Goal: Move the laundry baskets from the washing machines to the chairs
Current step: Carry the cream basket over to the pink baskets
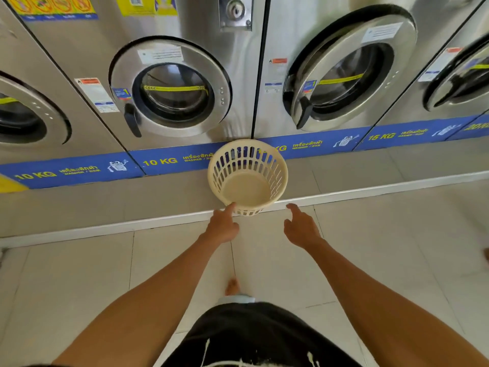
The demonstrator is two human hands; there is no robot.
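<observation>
1. At centre frame, on the raised ledge (158, 197) below the washing machines (169, 96): one cream laundry basket (247, 176), empty, tilted with its open mouth toward the camera, near rim overhanging the ledge lip. Upper rim close against the blue strip; contact cannot be confirmed.
2. Left hand (223, 227): loosely curled, forefinger extended and touching the lower left of the rim. Holding nothing.
3. Right hand (300, 229): spread loosely, fingers apart, just beside the lower right of the basket, not touching. Holding nothing.
4. Risk, judged: single-finger contact on a tilted, overhanging basket. A push instead of a grip likely to tip or roll it off the ledge onto the tiled floor (370, 260).
5. Risk, judged: light slotted plastic, likely flexible. One-sided grab liable to swing or slip; both hands on opposite rim sides advised.
6. Risk, judged: bare foot (232, 286) directly below the drop line; fallen basket liable to land there.
7. Chairs not in frame; carry route cannot be assessed.
</observation>
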